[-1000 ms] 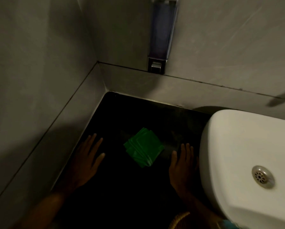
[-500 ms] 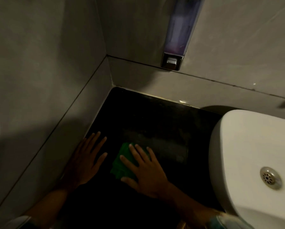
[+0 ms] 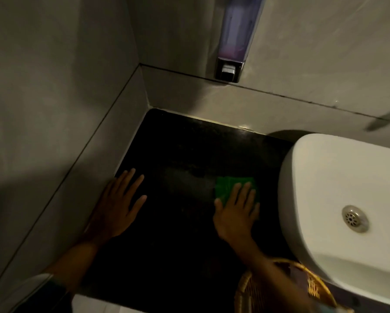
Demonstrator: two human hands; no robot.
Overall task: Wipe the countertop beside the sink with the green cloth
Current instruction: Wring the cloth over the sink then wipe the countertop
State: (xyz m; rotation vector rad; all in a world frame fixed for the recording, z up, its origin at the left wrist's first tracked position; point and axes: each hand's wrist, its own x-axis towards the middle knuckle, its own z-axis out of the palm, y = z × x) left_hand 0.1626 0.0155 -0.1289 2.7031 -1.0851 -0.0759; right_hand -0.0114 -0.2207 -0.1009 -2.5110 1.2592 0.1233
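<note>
The black countertop (image 3: 180,154) fills the corner left of the white sink (image 3: 338,177). A folded green cloth (image 3: 225,186) lies flat on it close to the sink's left side. My right hand (image 3: 237,211) presses flat on the cloth's near half, fingers spread and pointing away from me. My left hand (image 3: 119,204) rests palm down on the bare counter by the left wall, fingers apart and holding nothing.
Grey tiled walls close the counter at the left and back. A soap dispenser (image 3: 234,41) hangs on the back wall above the counter. A wicker basket (image 3: 280,288) stands at the near edge under my right forearm. The sink drain (image 3: 354,219) is at right.
My right hand has slid the cloth from next to my left hand across to the right, beside the sink. One second ago the cloth lay untouched mid-counter. My left hand stayed put.
</note>
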